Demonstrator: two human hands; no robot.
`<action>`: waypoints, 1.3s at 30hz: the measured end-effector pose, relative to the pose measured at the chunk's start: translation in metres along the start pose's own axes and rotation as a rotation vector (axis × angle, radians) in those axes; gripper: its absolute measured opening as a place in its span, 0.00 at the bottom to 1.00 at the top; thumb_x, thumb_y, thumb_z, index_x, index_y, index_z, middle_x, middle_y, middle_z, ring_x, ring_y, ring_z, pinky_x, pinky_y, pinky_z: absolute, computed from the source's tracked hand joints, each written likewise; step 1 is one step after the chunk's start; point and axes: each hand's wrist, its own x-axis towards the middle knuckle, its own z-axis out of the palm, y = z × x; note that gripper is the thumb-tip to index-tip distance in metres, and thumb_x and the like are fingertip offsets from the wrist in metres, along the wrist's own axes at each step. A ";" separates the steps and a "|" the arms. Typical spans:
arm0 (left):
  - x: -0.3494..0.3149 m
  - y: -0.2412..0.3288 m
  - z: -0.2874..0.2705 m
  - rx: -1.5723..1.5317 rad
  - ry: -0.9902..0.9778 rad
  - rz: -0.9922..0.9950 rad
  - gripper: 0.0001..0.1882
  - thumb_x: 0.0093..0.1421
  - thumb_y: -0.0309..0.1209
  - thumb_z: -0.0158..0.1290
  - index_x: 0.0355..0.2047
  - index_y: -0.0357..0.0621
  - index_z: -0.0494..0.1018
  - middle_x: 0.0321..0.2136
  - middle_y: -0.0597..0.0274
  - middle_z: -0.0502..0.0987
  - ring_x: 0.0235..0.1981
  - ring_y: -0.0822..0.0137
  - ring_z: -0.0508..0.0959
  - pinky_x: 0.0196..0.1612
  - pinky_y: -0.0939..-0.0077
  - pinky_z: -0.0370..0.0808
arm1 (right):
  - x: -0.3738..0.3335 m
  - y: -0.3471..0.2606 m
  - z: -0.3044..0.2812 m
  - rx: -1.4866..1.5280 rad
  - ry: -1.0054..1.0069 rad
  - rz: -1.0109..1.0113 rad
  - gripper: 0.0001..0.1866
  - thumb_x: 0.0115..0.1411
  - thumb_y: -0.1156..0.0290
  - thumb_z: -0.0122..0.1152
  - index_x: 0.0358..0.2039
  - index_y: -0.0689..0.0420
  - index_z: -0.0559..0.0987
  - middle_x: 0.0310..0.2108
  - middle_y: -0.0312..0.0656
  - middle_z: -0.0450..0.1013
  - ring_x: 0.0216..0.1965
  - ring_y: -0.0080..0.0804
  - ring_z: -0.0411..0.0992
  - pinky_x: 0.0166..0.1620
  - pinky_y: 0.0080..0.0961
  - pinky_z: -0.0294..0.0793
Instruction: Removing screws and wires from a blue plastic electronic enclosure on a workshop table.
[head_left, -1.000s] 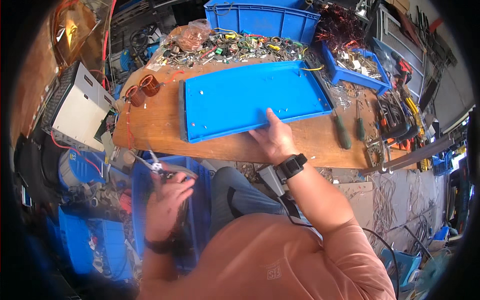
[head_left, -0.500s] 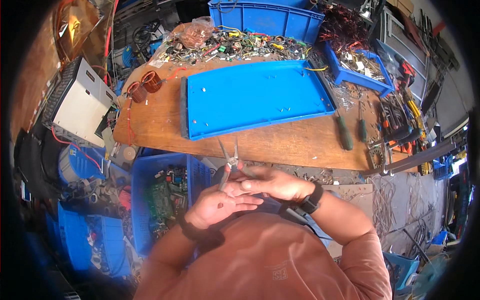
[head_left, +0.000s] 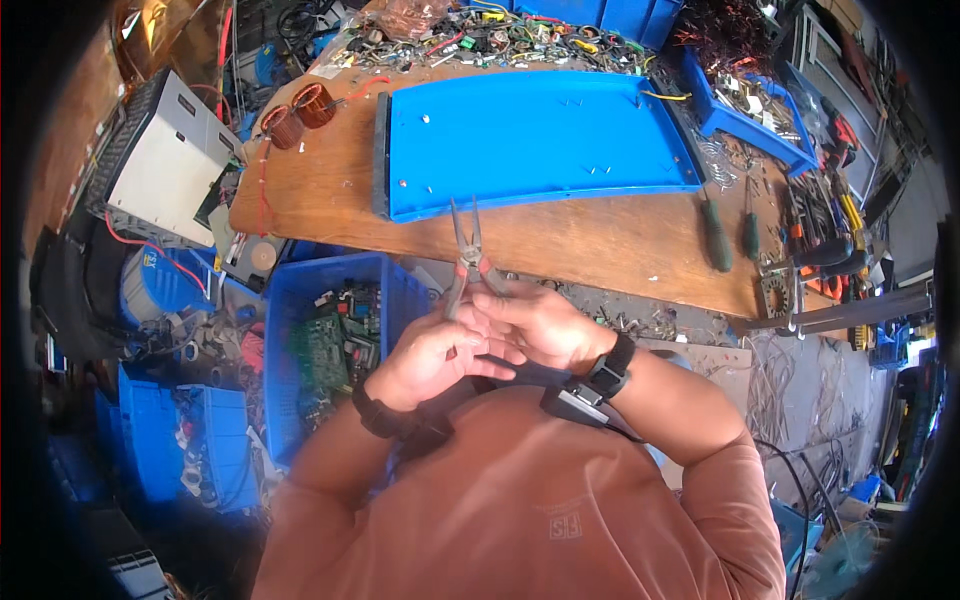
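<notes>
A pair of long-nose pliers (head_left: 468, 254) points away from me in front of my chest, its jaws slightly apart near the front edge of a blue metal panel (head_left: 530, 140). My left hand (head_left: 425, 355) is at the left handle, with some fingers stretched to the right beneath the other hand. My right hand (head_left: 550, 325) grips the right handle, its fingers overlapping the left ones. Where the palms meet, the handle ends are partly hidden. The panel lies on the wooden table (head_left: 330, 215), raised edges up, with several small posts on it.
Two copper coils (head_left: 300, 115) lie left of the panel, and green-handled screwdrivers (head_left: 716, 235) to its right. Scrap parts (head_left: 500, 42) cover the table's far side. A blue crate (head_left: 275, 370) with circuit boards stands below left. A blue bin (head_left: 745, 135) holds metal pieces.
The pliers' jaws have come closer together, and both hands have shifted upward in view with them. My view has tilted down, so the table and panel appear higher.
</notes>
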 end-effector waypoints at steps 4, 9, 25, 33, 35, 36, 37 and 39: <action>-0.021 0.025 0.004 0.368 0.063 -0.130 0.23 0.61 0.45 0.48 0.45 0.36 0.70 0.41 0.50 0.74 0.38 0.59 0.77 0.43 0.64 0.75 | -0.013 -0.016 -0.005 -0.133 0.103 -0.012 0.26 0.63 0.65 0.50 0.59 0.61 0.59 0.51 0.48 0.67 0.53 0.39 0.67 0.53 0.38 0.68; -0.014 0.075 -0.034 1.231 0.879 0.424 0.17 0.57 0.37 0.54 0.37 0.32 0.73 0.30 0.52 0.77 0.30 0.63 0.78 0.36 0.72 0.74 | -0.029 -0.031 -0.022 -0.149 0.098 0.080 0.23 0.64 0.64 0.48 0.55 0.64 0.60 0.40 0.55 0.73 0.47 0.44 0.72 0.50 0.39 0.72; 0.029 0.091 -0.045 2.027 0.887 1.012 0.31 0.42 0.28 0.66 0.48 0.35 0.69 0.49 0.46 0.70 0.48 0.50 0.72 0.51 0.63 0.69 | -0.044 -0.016 -0.022 -0.323 0.105 0.260 0.20 0.62 0.59 0.51 0.47 0.62 0.68 0.35 0.46 0.74 0.35 0.35 0.74 0.36 0.33 0.78; 0.022 0.107 -0.050 2.233 0.593 1.154 0.29 0.41 0.31 0.67 0.44 0.33 0.72 0.44 0.47 0.74 0.43 0.52 0.76 0.46 0.64 0.73 | -0.040 -0.013 -0.020 -0.230 0.133 0.221 0.20 0.61 0.65 0.51 0.50 0.62 0.67 0.39 0.46 0.73 0.37 0.35 0.75 0.37 0.34 0.79; 0.021 0.112 -0.038 2.220 0.581 1.141 0.29 0.41 0.31 0.67 0.43 0.34 0.72 0.42 0.47 0.75 0.41 0.52 0.77 0.44 0.65 0.74 | -0.035 -0.014 -0.018 -0.237 0.070 0.229 0.20 0.60 0.67 0.51 0.50 0.62 0.67 0.40 0.46 0.73 0.36 0.35 0.75 0.35 0.32 0.80; 0.021 0.116 -0.022 2.200 0.590 1.137 0.29 0.41 0.31 0.67 0.43 0.34 0.72 0.40 0.48 0.76 0.39 0.52 0.78 0.43 0.66 0.75 | -0.034 -0.015 -0.017 -0.215 0.078 0.218 0.20 0.60 0.67 0.51 0.50 0.62 0.67 0.40 0.46 0.73 0.36 0.35 0.75 0.35 0.32 0.80; 0.025 0.122 -0.004 2.239 0.531 1.212 0.28 0.41 0.32 0.68 0.43 0.36 0.73 0.37 0.49 0.78 0.36 0.54 0.79 0.39 0.67 0.75 | -0.033 -0.017 -0.015 -0.210 0.063 0.217 0.19 0.60 0.67 0.51 0.50 0.63 0.67 0.40 0.47 0.73 0.36 0.35 0.75 0.35 0.32 0.80; 0.027 0.131 0.009 2.233 0.554 1.136 0.27 0.41 0.33 0.68 0.42 0.37 0.74 0.36 0.50 0.78 0.36 0.55 0.79 0.38 0.67 0.75 | -0.032 -0.023 -0.006 -0.210 0.052 0.176 0.17 0.59 0.67 0.49 0.47 0.63 0.68 0.37 0.46 0.73 0.35 0.33 0.75 0.35 0.31 0.80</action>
